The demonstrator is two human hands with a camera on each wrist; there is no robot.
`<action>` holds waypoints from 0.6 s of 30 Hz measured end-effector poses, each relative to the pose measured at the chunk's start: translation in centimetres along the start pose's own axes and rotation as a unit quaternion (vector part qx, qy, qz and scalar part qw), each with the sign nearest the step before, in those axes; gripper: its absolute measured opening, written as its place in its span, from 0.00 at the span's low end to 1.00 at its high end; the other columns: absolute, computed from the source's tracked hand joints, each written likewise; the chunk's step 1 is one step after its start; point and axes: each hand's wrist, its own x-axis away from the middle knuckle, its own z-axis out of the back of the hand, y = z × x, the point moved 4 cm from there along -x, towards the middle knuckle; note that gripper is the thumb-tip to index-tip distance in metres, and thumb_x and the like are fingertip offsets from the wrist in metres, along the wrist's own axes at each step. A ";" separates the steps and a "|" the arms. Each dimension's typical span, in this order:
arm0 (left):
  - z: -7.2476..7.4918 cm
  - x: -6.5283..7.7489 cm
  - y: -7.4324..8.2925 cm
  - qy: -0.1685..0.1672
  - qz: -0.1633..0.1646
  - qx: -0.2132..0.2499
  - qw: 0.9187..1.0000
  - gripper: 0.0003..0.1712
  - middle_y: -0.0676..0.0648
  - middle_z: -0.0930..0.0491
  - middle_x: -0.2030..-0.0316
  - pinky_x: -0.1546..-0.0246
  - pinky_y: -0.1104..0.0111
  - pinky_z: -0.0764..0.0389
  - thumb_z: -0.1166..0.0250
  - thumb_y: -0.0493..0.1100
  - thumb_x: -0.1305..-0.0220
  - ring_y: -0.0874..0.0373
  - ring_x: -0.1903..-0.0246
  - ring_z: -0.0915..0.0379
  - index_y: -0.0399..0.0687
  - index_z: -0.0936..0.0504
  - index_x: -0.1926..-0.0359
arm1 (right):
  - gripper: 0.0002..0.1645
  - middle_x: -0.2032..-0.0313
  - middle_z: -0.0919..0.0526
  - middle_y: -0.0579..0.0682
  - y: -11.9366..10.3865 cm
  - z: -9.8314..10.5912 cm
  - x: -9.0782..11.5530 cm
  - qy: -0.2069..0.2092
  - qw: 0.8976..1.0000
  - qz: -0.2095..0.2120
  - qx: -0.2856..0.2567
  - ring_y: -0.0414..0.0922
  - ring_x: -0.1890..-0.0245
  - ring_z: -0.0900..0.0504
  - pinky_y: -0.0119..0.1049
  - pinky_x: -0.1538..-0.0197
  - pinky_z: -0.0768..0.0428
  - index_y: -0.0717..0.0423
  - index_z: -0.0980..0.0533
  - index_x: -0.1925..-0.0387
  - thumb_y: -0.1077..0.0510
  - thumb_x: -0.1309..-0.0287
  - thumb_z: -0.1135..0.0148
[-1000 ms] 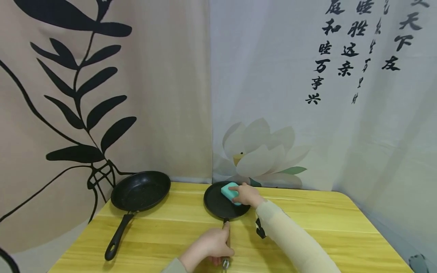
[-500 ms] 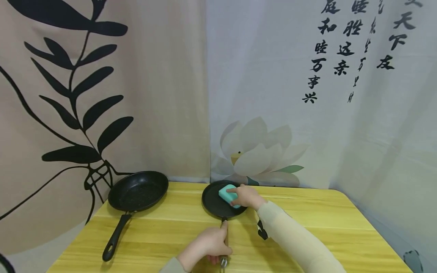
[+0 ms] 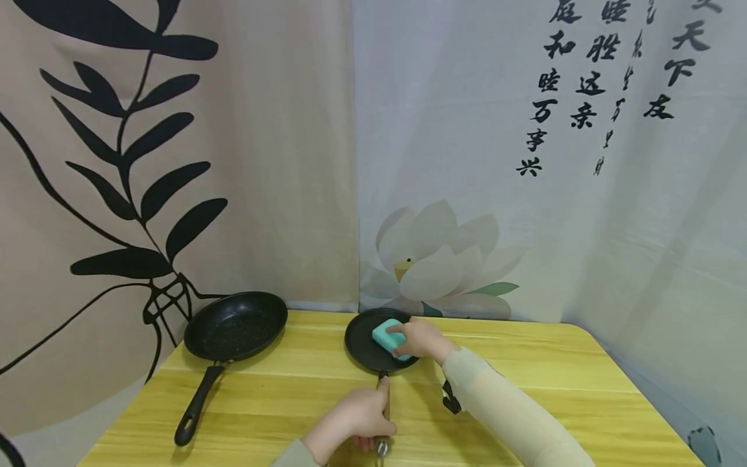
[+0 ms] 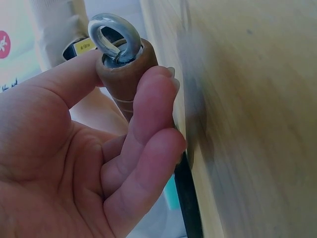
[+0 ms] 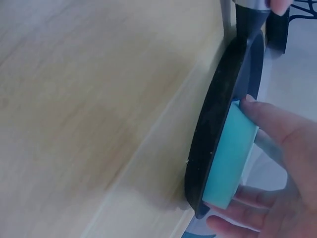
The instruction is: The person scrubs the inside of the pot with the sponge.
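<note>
A person's two hands work at a yellow wooden table [image 3: 525, 383] set against printed fabric backdrops. The right hand [image 3: 421, 338] grasps a teal sponge [image 3: 388, 337], fingers curled over it, pressing it flat onto the inside of a small black flat pan [image 3: 364, 347] that sits near the back middle of the table. In the right wrist view the sponge [image 5: 229, 156] lies against the pan's dark surface [image 5: 215, 124], with fingertips [image 5: 257, 111] wrapped round its edges. The left hand [image 3: 358, 416] is clenched around the pan's wooden handle [image 3: 385, 407], which runs from the pan toward the person. The left wrist view shows the fingers [image 4: 148, 106] curled round the brown handle end [image 4: 126, 69], close to a metal hanging ring [image 4: 115, 40] fixed in its tip. A cream sleeve [image 3: 502, 408] covers the right forearm. To the left, well apart from the hands, a second, larger black frying pan [image 3: 236, 326] rests on the table, its long black handle [image 3: 195, 407] pointing toward the near left edge. The backdrop on the left bears a black leaf pattern [image 3: 134, 168]; the one on the right shows a pale lotus flower [image 3: 438, 259] and black calligraphy [image 3: 589, 71].
</note>
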 end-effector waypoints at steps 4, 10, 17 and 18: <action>0.0 0.0 0.0 -0.003 0.003 0.005 1.000 0.51 0.50 0.21 0.86 0.91 0.66 0.25 0.33 0.44 0.44 0.57 0.92 0.27 0.27 0.49 0.28 | 0.35 0.42 0.22 0.50 -0.4 0.1 0.3 -0.004 1.000 0.011 0.001 0.63 0.34 0.37 0.57 0.42 0.28 0.37 0.25 0.38 0.42 0.49 0.28; 0.0 0.1 0.1 -0.002 0.004 0.005 1.000 0.51 0.48 0.22 0.88 0.91 0.65 0.25 0.33 0.43 0.45 0.57 0.92 0.27 0.27 0.49 0.28 | 0.35 0.42 0.22 0.48 -0.9 0.2 0.6 -0.018 1.000 0.020 -0.003 0.62 0.33 0.38 0.56 0.40 0.29 0.37 0.26 0.37 0.42 0.48 0.29; 0.0 0.0 0.0 -0.004 0.005 0.007 1.000 0.51 0.48 0.22 0.88 0.91 0.65 0.26 0.33 0.43 0.45 0.57 0.93 0.27 0.27 0.49 0.28 | 0.34 0.42 0.21 0.48 -1.4 0.4 1.0 -0.018 0.999 0.026 -0.013 0.61 0.33 0.38 0.55 0.40 0.29 0.39 0.25 0.38 0.43 0.49 0.29; 0.0 0.0 -0.1 -0.004 0.005 0.007 1.000 0.51 0.48 0.22 0.88 0.91 0.65 0.26 0.33 0.44 0.44 0.57 0.93 0.27 0.28 0.49 0.28 | 0.34 0.43 0.21 0.48 -1.5 0.4 1.1 -0.018 0.999 0.027 -0.012 0.61 0.33 0.37 0.55 0.41 0.28 0.39 0.25 0.38 0.43 0.49 0.29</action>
